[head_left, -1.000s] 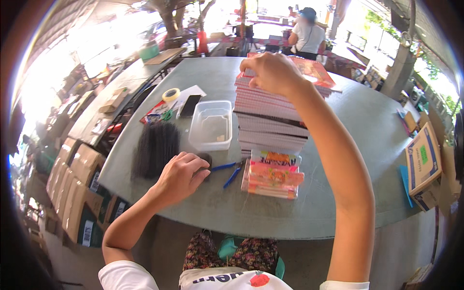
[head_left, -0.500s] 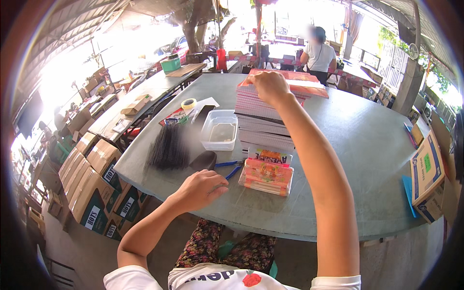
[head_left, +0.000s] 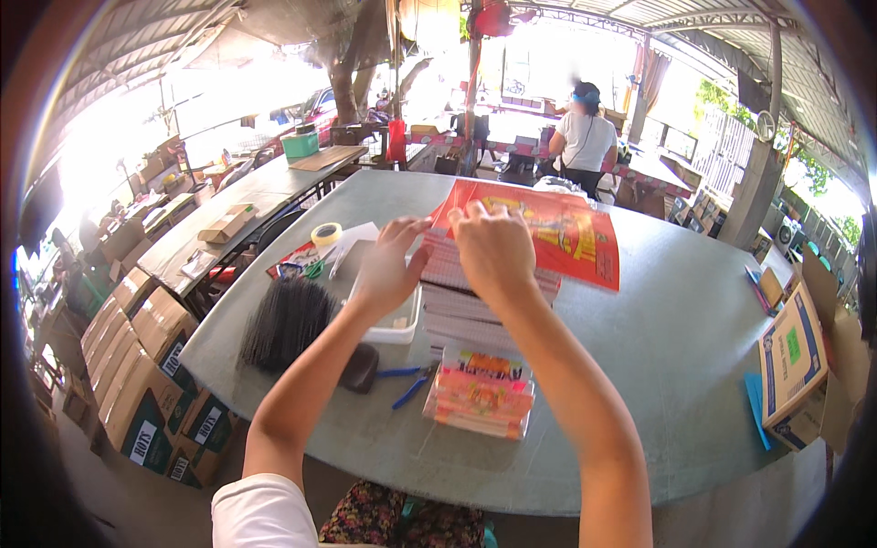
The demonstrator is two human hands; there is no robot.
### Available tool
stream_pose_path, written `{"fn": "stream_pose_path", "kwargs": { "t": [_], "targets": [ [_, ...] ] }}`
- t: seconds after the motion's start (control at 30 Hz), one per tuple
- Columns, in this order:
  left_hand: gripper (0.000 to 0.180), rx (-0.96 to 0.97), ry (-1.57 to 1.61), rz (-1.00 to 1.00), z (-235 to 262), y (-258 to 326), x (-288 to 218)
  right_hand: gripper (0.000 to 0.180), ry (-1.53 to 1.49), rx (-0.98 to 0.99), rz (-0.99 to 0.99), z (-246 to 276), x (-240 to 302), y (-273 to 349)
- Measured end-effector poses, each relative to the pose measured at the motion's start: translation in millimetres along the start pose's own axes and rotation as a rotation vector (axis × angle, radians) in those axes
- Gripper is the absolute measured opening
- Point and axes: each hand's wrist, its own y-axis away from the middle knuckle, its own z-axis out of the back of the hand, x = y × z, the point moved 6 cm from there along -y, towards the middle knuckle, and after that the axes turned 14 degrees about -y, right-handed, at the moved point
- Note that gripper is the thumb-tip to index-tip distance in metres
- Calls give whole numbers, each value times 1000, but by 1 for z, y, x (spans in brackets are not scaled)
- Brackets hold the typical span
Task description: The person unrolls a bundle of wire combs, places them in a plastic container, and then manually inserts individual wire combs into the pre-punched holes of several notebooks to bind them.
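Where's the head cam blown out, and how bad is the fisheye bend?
Head view: daylight behind the tree trunk is blown white; the table edge bows near the rim; both hands and the red-covered book stack stay sharp.

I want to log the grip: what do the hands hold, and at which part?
Both hands, left hand and right hand, grip the red booklet at its near-left edge, atop the stack.

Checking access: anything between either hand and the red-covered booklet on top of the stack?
Nothing visible. Both the left hand and the right hand are already on the near edge of the red-covered booklet atop the stack of booklets. The clear plastic tub sits beside the stack, under the left wrist.
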Motion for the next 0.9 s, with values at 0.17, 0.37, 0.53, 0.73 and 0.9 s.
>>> {"fn": "stream_pose_path", "kwargs": {
  "t": [0.17, 0.37, 0.53, 0.73, 0.9],
  "targets": [
    [32, -59, 14, -2, -16, 7, -4, 18, -105, 172, -29, 7, -20, 1],
    [33, -35, -73, -50, -5, 3, -8, 11, -302, 142, 12, 23, -33, -3],
    [54, -131, -36, 11, 19, 19, -31, 26, -354, -202, -115, 100, -52, -5],
    [72, 357, 1858, 683, -19, 90, -80, 38, -1031, -779, -273, 147, -2, 71],
    [71, 323, 1852, 652, 3, 100, -62, 45, -1801, -881, -474, 59, -7, 160]
  ]
}}
